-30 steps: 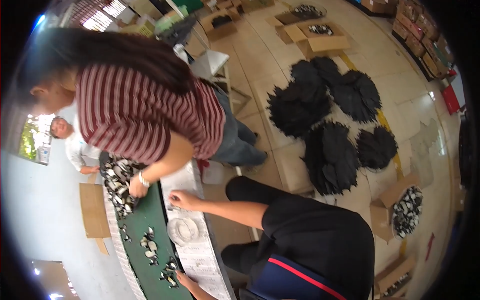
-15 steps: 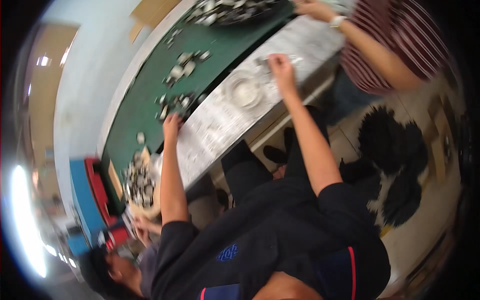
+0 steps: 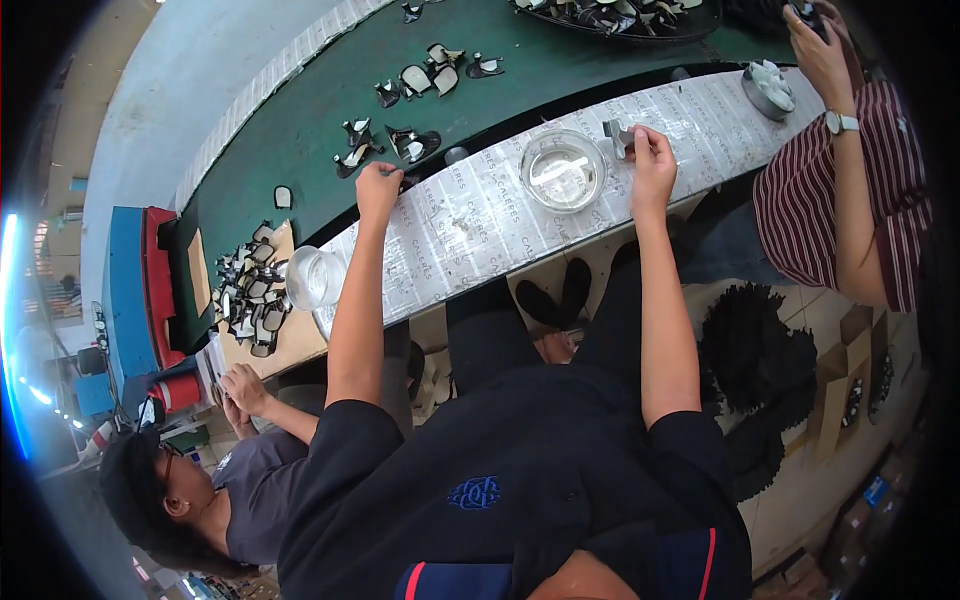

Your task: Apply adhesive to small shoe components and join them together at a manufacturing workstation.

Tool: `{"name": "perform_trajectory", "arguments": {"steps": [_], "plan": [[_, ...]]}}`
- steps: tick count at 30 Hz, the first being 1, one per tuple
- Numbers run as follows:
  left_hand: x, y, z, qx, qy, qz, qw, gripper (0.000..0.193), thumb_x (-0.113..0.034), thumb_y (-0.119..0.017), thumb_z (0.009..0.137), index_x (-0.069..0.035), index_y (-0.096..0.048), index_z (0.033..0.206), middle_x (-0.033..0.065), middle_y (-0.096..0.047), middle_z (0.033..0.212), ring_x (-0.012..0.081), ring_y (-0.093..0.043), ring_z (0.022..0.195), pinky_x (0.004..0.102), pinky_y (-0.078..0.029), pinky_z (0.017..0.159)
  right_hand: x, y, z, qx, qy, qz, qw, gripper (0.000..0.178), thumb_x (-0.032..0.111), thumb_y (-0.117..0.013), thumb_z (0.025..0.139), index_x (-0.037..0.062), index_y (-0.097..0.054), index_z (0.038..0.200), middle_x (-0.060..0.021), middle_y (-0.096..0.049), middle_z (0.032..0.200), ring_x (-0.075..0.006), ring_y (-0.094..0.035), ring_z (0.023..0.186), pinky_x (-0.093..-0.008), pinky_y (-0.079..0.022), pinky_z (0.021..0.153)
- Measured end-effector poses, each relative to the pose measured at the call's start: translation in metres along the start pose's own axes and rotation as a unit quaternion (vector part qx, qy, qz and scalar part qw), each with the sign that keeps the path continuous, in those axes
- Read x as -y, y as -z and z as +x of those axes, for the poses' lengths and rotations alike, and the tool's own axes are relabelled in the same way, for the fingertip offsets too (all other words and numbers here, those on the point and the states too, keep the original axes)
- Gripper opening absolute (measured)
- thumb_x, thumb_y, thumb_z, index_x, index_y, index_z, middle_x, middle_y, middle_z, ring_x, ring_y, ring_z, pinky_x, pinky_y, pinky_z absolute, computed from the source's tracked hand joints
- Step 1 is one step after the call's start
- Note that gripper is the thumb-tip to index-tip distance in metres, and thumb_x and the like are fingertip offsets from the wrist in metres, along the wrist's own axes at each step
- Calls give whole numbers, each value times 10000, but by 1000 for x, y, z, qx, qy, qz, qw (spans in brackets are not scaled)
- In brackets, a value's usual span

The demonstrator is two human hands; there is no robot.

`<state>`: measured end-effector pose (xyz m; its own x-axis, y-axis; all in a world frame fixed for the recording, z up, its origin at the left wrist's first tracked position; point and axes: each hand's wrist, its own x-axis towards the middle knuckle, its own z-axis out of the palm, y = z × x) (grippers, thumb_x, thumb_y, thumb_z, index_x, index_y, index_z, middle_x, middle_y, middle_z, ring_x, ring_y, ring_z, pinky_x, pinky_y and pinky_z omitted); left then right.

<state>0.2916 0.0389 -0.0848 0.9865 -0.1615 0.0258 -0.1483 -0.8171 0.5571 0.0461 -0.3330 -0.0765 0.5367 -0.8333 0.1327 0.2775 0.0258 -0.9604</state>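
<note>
My left hand [image 3: 378, 194] is over the seam between the green belt and the paper-covered ledge. Its fingers are pinched together, and a small dark bit shows beside the fingertips, too little to name. Just beyond it lie glossy black pieces with cream faces [image 3: 412, 144]. My right hand [image 3: 652, 168] is closed on a small grey folded piece [image 3: 617, 138], held by its edge between thumb and fingers. Left of that piece, a round clear glass bowl [image 3: 564, 172] with pale contents and a white strip across it stands on the ledge.
A pile of black-and-cream pieces [image 3: 255, 292] lies on cardboard at left, near a second clear bowl [image 3: 314, 277]. The green belt [image 3: 320, 120] carries more pieces and a heaped dark tray [image 3: 630, 32]. Co-workers sit at lower left and stand at right, beside a tin of white wads [image 3: 768, 90].
My whole view has swung, so the ledge and belt sit differently, and the blur is gone. Both hands keep much the same places along the ledge. The right co-worker's hands appear farther right.
</note>
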Motion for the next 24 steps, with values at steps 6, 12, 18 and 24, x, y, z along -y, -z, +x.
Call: {"name": "perform_trajectory", "arguments": {"steps": [6, 12, 18, 24], "plan": [[-22, 41, 27, 75, 34, -253, 964, 227, -145, -654, 873, 35, -718, 997, 31, -683, 778, 120, -612, 662, 290, -488, 615, -2, 5, 0, -17, -1, -17, 1000, 197, 157, -578, 988, -13, -639, 1066, -51, -677, 990, -88, -578, 781, -229, -479, 702], [-64, 84, 66, -61, -145, -249, 956, 236, -118, -661, 882, -39, -705, 1100, 61, -697, 829, 111, -634, 723, 276, -512, 671, -6, 2, 4, -9, -1, -14, 1000, 195, 163, -572, 993, -2, -635, 1077, -61, -677, 1034, -101, -595, 857, -241, -489, 730], [-77, 48, 102, -56, -239, -144, 959, 281, -121, -667, 853, -121, -706, 1131, 135, -723, 873, 213, -701, 798, 325, -538, 733, -10, 0, 5, -13, -10, -11, 1000, 166, 159, -567, 1000, 31, -633, 1083, -53, -674, 1062, -94, -589, 887, -233, -467, 745], [-81, 29, 96, 113, -241, -27, 964, 312, -241, -668, 873, -135, -686, 1166, 73, -730, 1010, 247, -690, 893, 358, -525, 767, -12, 0, 4, -27, -22, -30, 999, 155, 141, -554, 1002, 32, -628, 1084, -49, -673, 1065, -83, -563, 863, -229, -452, 749]]}}
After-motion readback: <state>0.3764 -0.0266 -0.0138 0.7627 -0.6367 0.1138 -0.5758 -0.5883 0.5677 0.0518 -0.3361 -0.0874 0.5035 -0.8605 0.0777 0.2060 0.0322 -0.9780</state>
